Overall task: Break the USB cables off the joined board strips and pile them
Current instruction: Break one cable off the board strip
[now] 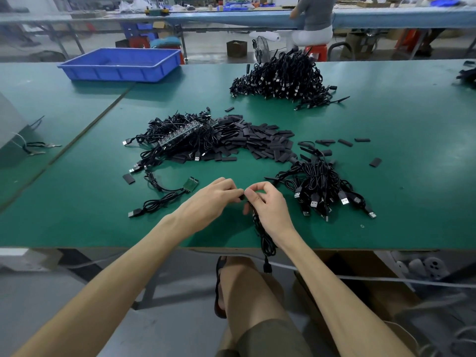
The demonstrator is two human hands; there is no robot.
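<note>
Near the worktop's [77, 191] front edge, the left hand [213, 199] and right hand [269, 208] pinch one cable [266, 247] end together, probably to snap it off.

Green-topped workbench [77, 104], blue-covered table [231, 18] behind, grey concrete floor [211, 48].

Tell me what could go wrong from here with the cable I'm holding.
The cable, pinched between the left hand and right hand, hangs its coil past the edge of the table; a slipped grip could let it slide off. Its small black end might also snap loose and get lost among the scattered black pieces.
</note>
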